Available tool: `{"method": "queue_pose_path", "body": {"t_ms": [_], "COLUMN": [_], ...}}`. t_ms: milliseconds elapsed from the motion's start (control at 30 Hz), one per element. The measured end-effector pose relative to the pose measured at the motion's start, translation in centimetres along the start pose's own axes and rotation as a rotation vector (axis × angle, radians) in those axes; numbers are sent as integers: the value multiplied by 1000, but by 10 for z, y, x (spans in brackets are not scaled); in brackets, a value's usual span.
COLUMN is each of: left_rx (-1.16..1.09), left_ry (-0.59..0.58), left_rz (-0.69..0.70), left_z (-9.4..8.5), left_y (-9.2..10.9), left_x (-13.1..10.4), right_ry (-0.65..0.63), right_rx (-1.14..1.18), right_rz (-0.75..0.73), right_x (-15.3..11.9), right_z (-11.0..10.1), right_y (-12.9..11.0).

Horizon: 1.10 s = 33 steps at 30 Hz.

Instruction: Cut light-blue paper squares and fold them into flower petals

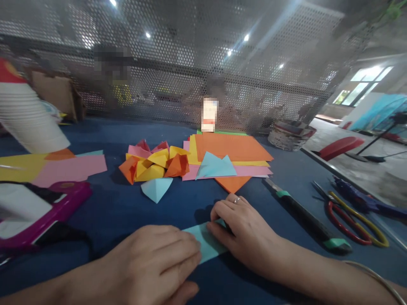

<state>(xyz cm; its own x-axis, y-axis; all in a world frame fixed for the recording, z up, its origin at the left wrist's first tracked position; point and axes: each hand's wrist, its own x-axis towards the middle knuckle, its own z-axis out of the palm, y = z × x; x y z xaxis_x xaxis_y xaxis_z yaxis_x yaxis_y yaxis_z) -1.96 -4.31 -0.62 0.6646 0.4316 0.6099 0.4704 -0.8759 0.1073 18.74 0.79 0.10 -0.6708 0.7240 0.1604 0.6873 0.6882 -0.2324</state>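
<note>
A light blue sheet of paper (208, 241), folded into a band, lies slanted on the dark blue table between my hands. My left hand (155, 254) rests flat over its left end, fingers stretched out and close together. At the other end my right hand (244, 228), with a ring on one finger, has its fingers curled down and its thumb on the paper, gripping it. My hands cover both ends of the band. Beyond them sit a folded light blue paper piece (157, 189) and a cluster of folded yellow, orange and pink paper pieces (154, 163).
Behind stands a stack of coloured paper (232, 146) with a folded light blue piece (216, 164) on top. A utility knife (305, 216) and scissors (352, 220) lie right. Left are a purple-and-white tool (54, 212), loose sheets (73, 167) and stacked paper cups (28, 114).
</note>
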Motion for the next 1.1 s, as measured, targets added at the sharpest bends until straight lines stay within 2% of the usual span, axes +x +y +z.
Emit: {"method": "queue_pose_path", "body": {"t_ms": [300, 467, 600, 667, 767, 900, 1000, 1100], "left_rx": [31, 56, 105, 84, 54, 64, 55, 62], "left_ry": [-24, 31, 44, 43, 57, 79, 84, 75], "left_rz": [50, 85, 31, 102, 127, 52, -2, 25], "left_z": [1, 1, 1, 2, 2, 3, 5, 8], "left_y": [-5, -4, -3, -5, -6, 0, 5, 6], "left_x": [1, 4, 4, 3, 4, 0, -6, -12], "right_ry": [-1, 3, 79, 101, 13, -163, -293, -414], "right_rx": [-1, -3, -51, -106, 7, 289, 342, 329], "right_rz": [-2, -5, -2, -45, -55, 81, 113, 155], "right_x": [-1, -1, -3, -5, -8, -4, 2, 11], "right_z": [0, -2, -5, -5, -5, -15, -25, -31], "right_y": [-1, 1, -3, -9, -19, -27, -26, -25]}}
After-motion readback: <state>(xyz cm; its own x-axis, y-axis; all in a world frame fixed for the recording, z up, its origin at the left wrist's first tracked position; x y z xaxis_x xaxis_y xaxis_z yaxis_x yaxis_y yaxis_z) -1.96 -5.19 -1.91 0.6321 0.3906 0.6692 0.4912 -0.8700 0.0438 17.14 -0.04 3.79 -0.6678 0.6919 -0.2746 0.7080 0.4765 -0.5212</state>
